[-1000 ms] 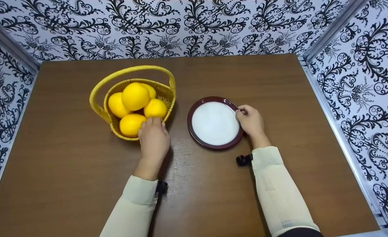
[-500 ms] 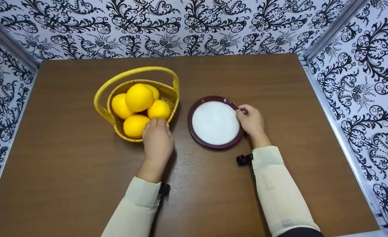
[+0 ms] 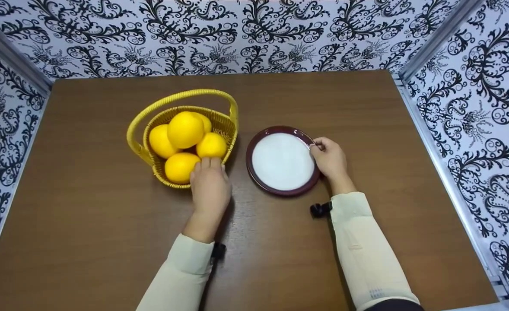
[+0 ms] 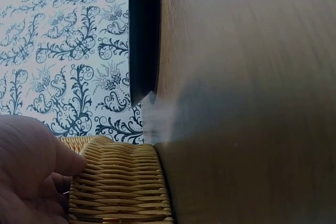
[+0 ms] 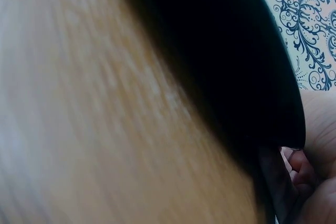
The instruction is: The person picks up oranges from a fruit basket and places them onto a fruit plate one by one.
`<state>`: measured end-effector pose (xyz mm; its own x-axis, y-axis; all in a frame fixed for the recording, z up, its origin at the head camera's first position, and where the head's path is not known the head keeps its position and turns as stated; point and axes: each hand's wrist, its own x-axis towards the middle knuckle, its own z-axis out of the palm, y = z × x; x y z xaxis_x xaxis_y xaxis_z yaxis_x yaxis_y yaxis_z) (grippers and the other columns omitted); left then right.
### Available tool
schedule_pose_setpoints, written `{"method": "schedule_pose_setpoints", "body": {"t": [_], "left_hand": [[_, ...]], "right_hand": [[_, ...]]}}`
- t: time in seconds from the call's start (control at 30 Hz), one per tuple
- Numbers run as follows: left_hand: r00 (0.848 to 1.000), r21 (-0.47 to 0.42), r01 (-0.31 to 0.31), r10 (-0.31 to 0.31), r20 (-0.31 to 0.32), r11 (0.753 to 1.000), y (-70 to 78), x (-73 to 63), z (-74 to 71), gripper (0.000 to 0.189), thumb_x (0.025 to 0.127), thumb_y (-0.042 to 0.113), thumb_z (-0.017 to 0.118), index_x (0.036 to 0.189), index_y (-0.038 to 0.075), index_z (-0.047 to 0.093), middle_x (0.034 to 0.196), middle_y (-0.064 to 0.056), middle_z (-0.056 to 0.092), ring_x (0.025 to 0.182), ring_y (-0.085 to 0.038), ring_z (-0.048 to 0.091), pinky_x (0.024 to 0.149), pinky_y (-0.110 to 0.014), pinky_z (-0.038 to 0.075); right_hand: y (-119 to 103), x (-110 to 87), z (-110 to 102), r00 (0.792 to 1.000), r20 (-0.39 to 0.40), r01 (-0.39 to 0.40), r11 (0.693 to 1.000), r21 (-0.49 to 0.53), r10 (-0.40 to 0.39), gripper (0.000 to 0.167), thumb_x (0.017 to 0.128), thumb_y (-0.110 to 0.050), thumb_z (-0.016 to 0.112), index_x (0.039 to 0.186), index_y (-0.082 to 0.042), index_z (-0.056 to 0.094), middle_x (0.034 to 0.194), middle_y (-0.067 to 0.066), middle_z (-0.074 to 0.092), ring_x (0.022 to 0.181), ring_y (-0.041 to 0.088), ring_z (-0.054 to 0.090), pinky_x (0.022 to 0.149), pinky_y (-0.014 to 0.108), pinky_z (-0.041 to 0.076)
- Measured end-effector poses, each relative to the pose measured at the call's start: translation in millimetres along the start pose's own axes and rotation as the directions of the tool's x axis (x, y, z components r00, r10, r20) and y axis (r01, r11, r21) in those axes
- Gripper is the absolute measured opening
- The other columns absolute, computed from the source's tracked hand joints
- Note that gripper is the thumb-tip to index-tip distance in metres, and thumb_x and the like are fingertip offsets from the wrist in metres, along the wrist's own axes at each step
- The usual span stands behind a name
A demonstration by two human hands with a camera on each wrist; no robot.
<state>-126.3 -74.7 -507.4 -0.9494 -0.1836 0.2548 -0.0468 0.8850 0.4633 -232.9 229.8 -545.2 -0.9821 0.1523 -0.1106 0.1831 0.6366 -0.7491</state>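
A yellow wicker basket [image 3: 171,183] with a tall arched handle [image 3: 181,96] stands left of the middle of the table. Several round orange-yellow fruits [image 3: 186,129], like oranges, are heaped inside it. My left hand [image 3: 211,185] grips the basket's near right rim, fingers over the edge; the left wrist view has the thumb against the woven wall [image 4: 121,182]. To the right lies a white plate [image 3: 283,162] with a maroon rim. My right hand [image 3: 330,160] pinches that rim at its right side. The right wrist view shows only part of this hand [image 5: 320,129], beside a dark shape.
The brown wooden table [image 3: 86,233] carries the basket and plate, with a narrow gap between them. Black-and-white patterned panels [image 3: 254,39] enclose its back and sides. A small black camera [image 3: 320,210] sits at the right cuff, another [image 3: 218,251] at the left.
My left hand and the basket with its fruits have slid a little to the right and nearer to me, closer to the plate. The right hand and the plate have stayed in place.
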Motion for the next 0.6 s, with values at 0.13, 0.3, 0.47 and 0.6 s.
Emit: {"method": "schedule_pose_setpoints", "body": {"t": [0.13, 0.3, 0.47, 0.6], "left_hand": [[1.0, 0.001, -0.005, 0.005, -0.006, 1.0, 0.5, -0.1, -0.8, 0.015, 0.101, 0.011, 0.06, 0.105, -0.002, 0.068, 0.103, -0.021, 0.064, 0.1, -0.042, 0.059, 0.083, -0.05, 0.045], [1.0, -0.001, -0.004, 0.004, 0.001, 1.0, 0.4, 0.1, -2.6, 0.016, 0.102, 0.011, 0.059, 0.105, -0.002, 0.068, 0.104, -0.021, 0.064, 0.101, -0.042, 0.059, 0.083, -0.05, 0.045], [1.0, -0.003, -0.005, 0.005, 0.01, 1.0, 0.4, 1.0, -4.4, 0.016, 0.102, 0.011, 0.059, 0.105, -0.002, 0.068, 0.104, -0.021, 0.064, 0.101, -0.042, 0.059, 0.084, -0.051, 0.046], [1.0, 0.001, -0.011, 0.011, 0.017, 1.0, 0.9, 1.4, -7.5, 0.016, 0.101, 0.011, 0.06, 0.104, -0.002, 0.068, 0.103, -0.021, 0.065, 0.1, -0.042, 0.06, 0.086, -0.052, 0.047]], "right_hand": [[-0.4, -0.1, -0.3, 1.0, 0.003, 0.002, 1.0, -0.006, -0.002, 0.027, 0.1, -0.031, 0.061, 0.115, -0.013, 0.074, 0.103, 0.007, 0.069, 0.094, 0.025, 0.062, 0.085, 0.036, 0.047], [-1.6, 0.0, -0.2, 1.0, 0.008, 0.002, 1.0, -0.011, -0.002, 0.028, 0.099, -0.032, 0.06, 0.115, -0.013, 0.074, 0.104, 0.007, 0.069, 0.095, 0.025, 0.062, 0.086, 0.037, 0.047], [-0.7, 0.8, -0.3, 1.0, 0.004, 0.013, 1.0, -0.009, -0.013, 0.028, 0.1, -0.031, 0.06, 0.115, -0.012, 0.074, 0.103, 0.008, 0.069, 0.093, 0.025, 0.061, 0.085, 0.037, 0.047], [0.4, 0.0, 0.3, 1.0, -0.008, 0.02, 1.0, -0.009, -0.02, 0.026, 0.099, -0.031, 0.061, 0.113, -0.013, 0.075, 0.101, 0.006, 0.069, 0.09, 0.023, 0.06, 0.081, 0.035, 0.046]]}}
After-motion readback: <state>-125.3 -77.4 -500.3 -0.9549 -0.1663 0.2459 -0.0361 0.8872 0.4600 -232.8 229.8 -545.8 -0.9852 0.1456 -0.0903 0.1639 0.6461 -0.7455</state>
